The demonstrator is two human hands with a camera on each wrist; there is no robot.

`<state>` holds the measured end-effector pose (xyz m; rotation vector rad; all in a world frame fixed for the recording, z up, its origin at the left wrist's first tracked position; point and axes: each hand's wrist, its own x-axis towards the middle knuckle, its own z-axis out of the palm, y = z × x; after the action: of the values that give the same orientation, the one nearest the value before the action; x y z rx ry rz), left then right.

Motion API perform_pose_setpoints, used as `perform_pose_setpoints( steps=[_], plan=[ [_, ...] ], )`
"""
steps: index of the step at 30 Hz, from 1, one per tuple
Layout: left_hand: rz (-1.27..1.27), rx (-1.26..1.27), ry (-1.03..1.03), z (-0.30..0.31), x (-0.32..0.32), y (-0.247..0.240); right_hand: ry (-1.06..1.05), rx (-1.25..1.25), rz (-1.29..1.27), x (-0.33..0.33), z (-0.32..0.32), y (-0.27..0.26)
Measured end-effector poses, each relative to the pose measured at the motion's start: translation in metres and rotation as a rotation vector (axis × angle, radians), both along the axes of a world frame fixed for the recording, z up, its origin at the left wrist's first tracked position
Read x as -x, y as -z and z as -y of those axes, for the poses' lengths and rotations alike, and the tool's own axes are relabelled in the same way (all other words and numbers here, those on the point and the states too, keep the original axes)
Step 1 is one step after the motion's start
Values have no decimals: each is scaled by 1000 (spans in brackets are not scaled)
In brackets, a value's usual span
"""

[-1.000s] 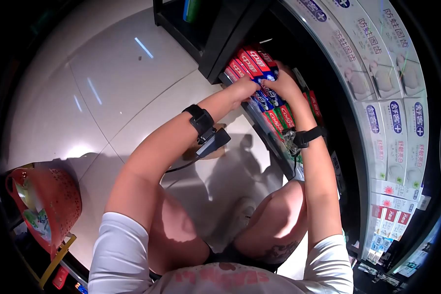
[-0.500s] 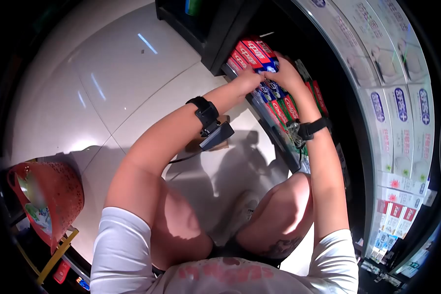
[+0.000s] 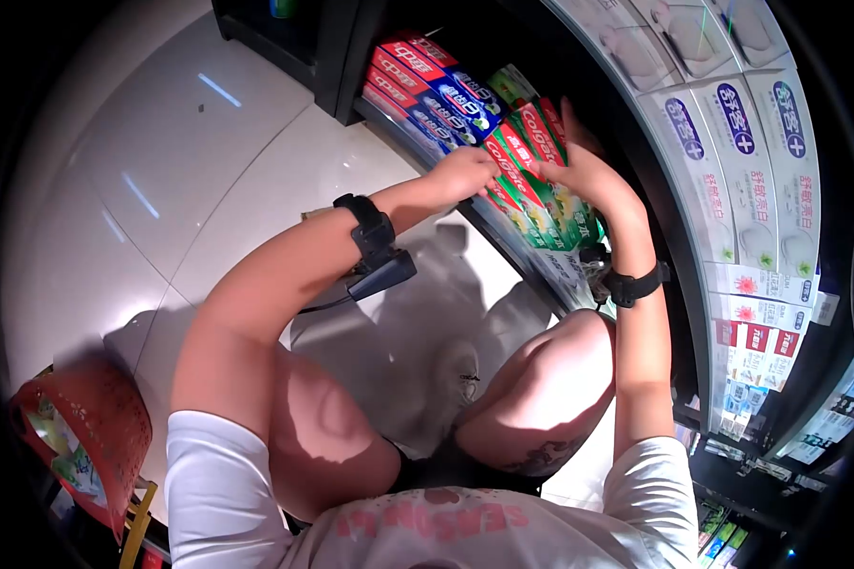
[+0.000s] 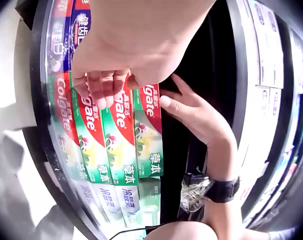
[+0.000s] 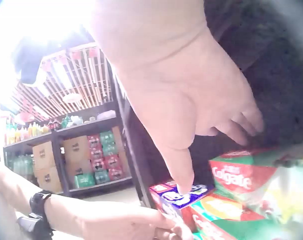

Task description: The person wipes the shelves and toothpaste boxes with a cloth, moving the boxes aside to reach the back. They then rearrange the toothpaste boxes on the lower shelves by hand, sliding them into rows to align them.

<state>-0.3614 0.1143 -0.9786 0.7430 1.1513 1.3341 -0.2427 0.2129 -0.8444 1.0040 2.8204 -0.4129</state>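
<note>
Red and green Colgate toothpaste boxes point(image 3: 517, 175) lie in stacked rows on a low black shelf. My left hand point(image 3: 463, 174) is at their front side; in the left wrist view its bent fingers point(image 4: 107, 90) rest over the Colgate ends, with the thumb beside them. On the back side, my right hand point(image 3: 588, 175) has its fingers spread and its thumb toward the top box. The right wrist view shows those fingers reaching behind the Colgate box point(image 5: 236, 175). Just beyond lie blue and red toothpaste boxes point(image 3: 436, 95), side by side.
Nearer my knees, pale boxes point(image 4: 109, 200) continue the row. White boxes point(image 3: 740, 161) line the upper shelf at right, overhanging the lower one. A red basket point(image 3: 114, 408) with packages inside stands on the floor at left. A black shelf post point(image 3: 342, 66) rises at the far end.
Both hands have left the blue and red boxes and moved nearer along the shelf to the green and red Colgate boxes. The head view has shifted, and the blue stack now shows uncovered.
</note>
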Motion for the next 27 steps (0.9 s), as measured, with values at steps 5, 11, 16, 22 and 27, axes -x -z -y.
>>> perform_pose_setpoints(
  steps=[5, 11, 16, 22, 27],
  plan=[
    [-130, 16, 164, -6, -17, 9, 61, 148, 74, -35, -36, 16],
    [-115, -45, 85, -10, -30, 44, 58, 142, 28, -41, -45, 25],
    [-70, -93, 92, -7, -23, 42, 25, 132, 73, -35, -38, 16],
    [-133, -150, 109, -3, -23, 49, -47, 152, 96, -38, -40, 19],
    [-175, -72, 145, -4, -25, 48, -87, 94, 81, -42, -38, 28]
  ],
)
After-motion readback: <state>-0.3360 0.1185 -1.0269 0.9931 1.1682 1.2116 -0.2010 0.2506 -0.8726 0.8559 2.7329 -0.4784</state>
